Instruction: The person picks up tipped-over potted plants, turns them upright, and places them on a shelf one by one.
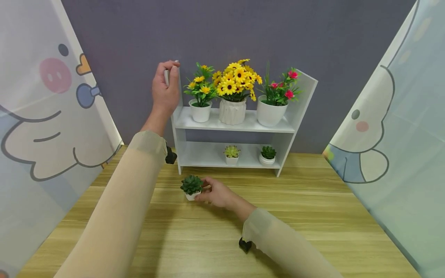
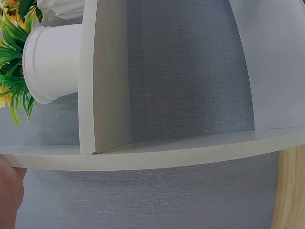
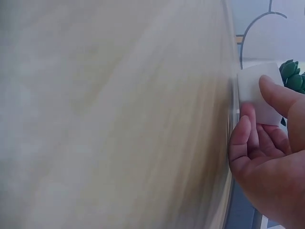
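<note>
My left hand grips the top of the left side panel of a white two-tier shelf. In the left wrist view only part of that hand shows at the lower left, against the panel edge. My right hand pinches the small white pot of a dark green succulent, in front of the shelf's left end. The right wrist view shows thumb and fingers on the pot. Whether its base touches the table cannot be told.
The upper tier holds a yellow-flowered plant, yellow daisies in a ribbed pot and a red-flowered plant. Below stand a light green succulent and a dark green one. The shelf stands on a wooden table before a grey wall.
</note>
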`<control>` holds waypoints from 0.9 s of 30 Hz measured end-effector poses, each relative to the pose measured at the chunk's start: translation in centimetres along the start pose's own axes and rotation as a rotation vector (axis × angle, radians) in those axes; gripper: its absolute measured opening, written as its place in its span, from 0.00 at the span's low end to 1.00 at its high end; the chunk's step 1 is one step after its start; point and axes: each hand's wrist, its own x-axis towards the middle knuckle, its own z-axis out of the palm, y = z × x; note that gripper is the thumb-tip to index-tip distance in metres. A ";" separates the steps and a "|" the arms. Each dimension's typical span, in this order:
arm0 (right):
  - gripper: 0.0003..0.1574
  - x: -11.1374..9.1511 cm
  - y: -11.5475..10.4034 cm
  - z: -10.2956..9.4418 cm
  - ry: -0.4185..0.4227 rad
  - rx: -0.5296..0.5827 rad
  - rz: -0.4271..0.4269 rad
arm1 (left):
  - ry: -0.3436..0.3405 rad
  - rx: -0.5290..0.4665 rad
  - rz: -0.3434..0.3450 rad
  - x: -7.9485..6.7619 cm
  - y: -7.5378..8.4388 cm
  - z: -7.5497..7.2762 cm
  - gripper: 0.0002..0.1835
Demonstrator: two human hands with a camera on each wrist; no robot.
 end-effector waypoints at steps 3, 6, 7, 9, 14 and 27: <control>0.43 0.2 -0.3 -0.2 0.020 0.010 0.006 | 0.000 -0.008 0.006 0.0 0.0 0.0 0.16; 0.44 0.6 -0.5 -0.3 0.030 0.043 -0.009 | 0.000 -0.008 0.011 0.0 0.0 0.1 0.16; 0.43 0.8 -0.6 -0.4 0.031 0.053 -0.015 | 0.000 -0.008 0.013 0.0 0.0 0.0 0.17; 0.42 1.1 -0.7 -0.5 0.034 0.074 -0.027 | 0.000 -0.005 0.015 0.0 0.0 0.0 0.17; 0.46 1.7 -1.0 -0.6 0.074 0.093 -0.038 | 0.001 -0.008 0.013 0.1 -0.1 0.1 0.17; 0.43 3.5 -1.8 -1.5 0.212 0.079 -0.059 | 0.002 -0.007 0.014 -0.2 0.5 -0.1 0.14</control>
